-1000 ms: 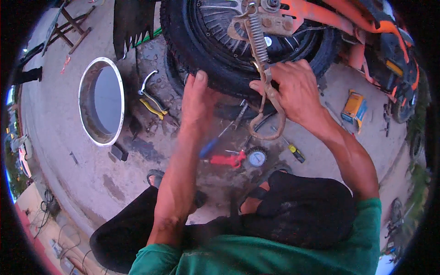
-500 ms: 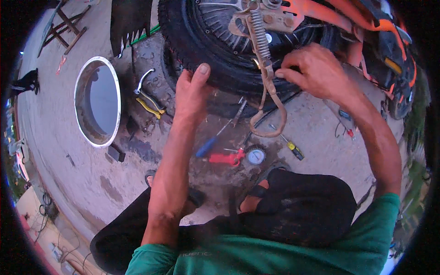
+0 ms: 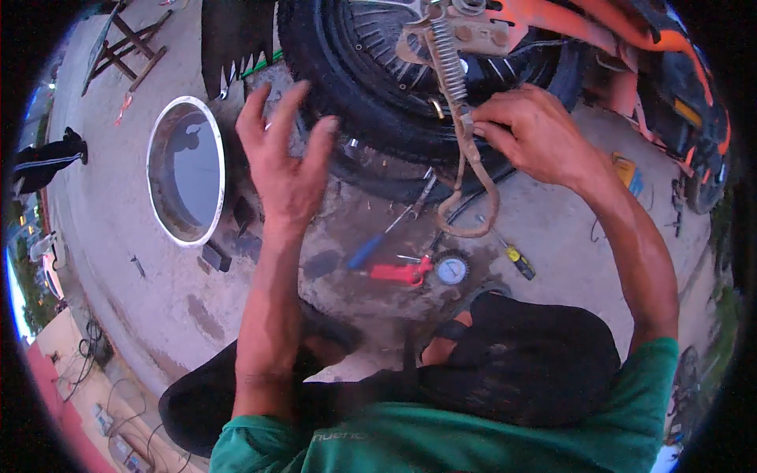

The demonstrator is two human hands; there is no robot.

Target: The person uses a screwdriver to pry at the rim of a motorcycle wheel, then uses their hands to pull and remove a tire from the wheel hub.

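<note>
Head view, the only one I have

Change: half a second ago my left hand (image 3: pixel 284 162) was bunched beside the lower edge of the tyre (image 3: pixel 339 102), thumb up; now it is lifted off to the left, fingers fanned, between the tyre and the metal basin (image 3: pixel 220 189). My right hand (image 3: pixel 536 130) was a little clear of the rusty stand (image 3: pixel 487 213); now its fingertips are up against it in the view, just below the spring (image 3: pixel 447 63)

Reading: I judge the left is no longer steadying the tyre, and the attention at the wheel rests with the right hand alone

Left hand: spread wide, back toward me, nothing in it that I can see; thumb tip close to the edge of the tyre, apparently apart

Right hand: fingers half curled, thumb below forefinger, tips at the stand; whether they pinch it, merely touch it or hide some small part, I cannot tell

Position: tyre upright on its wheel, top centre, in front of me, under the orange frame (image 3: pixel 552 20); stand hanging across it, looped end toward me

On the ground between wheel and feet: blue-handled tool (image 3: pixel 365 251), red inflator handle (image 3: pixel 400 273), round gauge (image 3: pixel 452 270); yellow-handled screwdriver (image 3: pixel 519 262) to the right of them
</note>
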